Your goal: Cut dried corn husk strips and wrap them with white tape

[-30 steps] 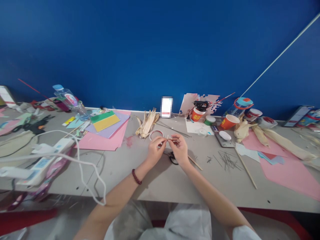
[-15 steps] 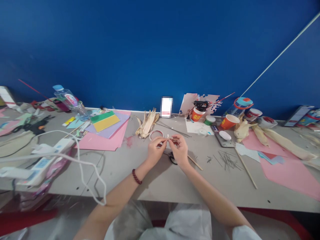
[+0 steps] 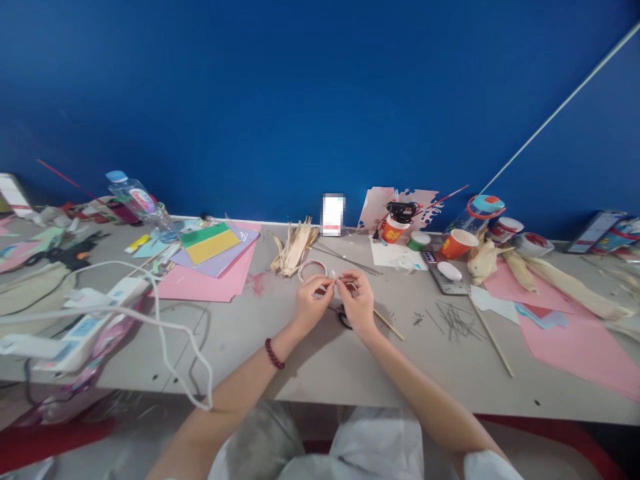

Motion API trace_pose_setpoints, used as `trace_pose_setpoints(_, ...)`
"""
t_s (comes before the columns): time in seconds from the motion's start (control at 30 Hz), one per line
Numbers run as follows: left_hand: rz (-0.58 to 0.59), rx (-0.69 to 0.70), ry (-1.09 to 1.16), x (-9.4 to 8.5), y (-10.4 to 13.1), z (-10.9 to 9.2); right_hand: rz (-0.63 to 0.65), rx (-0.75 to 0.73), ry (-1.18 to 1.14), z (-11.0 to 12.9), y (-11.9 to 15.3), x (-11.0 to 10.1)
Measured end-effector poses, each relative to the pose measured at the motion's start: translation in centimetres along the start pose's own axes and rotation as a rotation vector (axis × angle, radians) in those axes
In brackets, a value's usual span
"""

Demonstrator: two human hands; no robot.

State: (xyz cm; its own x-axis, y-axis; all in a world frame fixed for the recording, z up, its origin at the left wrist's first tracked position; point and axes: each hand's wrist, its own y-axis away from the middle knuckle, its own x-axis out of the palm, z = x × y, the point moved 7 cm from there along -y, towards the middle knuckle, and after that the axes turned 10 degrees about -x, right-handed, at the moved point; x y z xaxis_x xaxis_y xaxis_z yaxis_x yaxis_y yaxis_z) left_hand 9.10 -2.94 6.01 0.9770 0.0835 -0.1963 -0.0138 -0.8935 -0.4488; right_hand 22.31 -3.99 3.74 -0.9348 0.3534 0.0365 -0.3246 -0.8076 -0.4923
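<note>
My left hand (image 3: 314, 297) and my right hand (image 3: 357, 300) meet above the middle of the table, fingertips pinched close together. A tiny whitish piece (image 3: 334, 275) shows between the fingertips, too small to name. Beneath my right hand lie scissors with black handles (image 3: 344, 319), partly hidden by the hand. A roll of tape (image 3: 313, 268) lies just behind my left hand. From under my right wrist a thin wooden stick (image 3: 391, 325) sticks out to the right. Dried corn husks (image 3: 295, 250) lie behind the tape roll.
A phone (image 3: 333, 215) stands against the blue wall. Right are a glue gun in a paper cup (image 3: 397, 228), an orange cup (image 3: 460, 244), cut wires (image 3: 457, 321) and pink paper (image 3: 575, 340). Left are coloured sheets (image 3: 210, 247), a bottle (image 3: 140, 200) and a power strip (image 3: 100, 320) with a looping white cable.
Almost nothing differs. My right hand's fingers have shifted very slightly at the pinch; both hands stay in the same place.
</note>
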Motion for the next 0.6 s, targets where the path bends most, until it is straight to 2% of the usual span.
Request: trace_pose_setpoints(0.6,0.012,-0.035,0.03,0.02,0.11,0.29,-0.009,-0.017,-0.009,0.5,0.27,0.05)
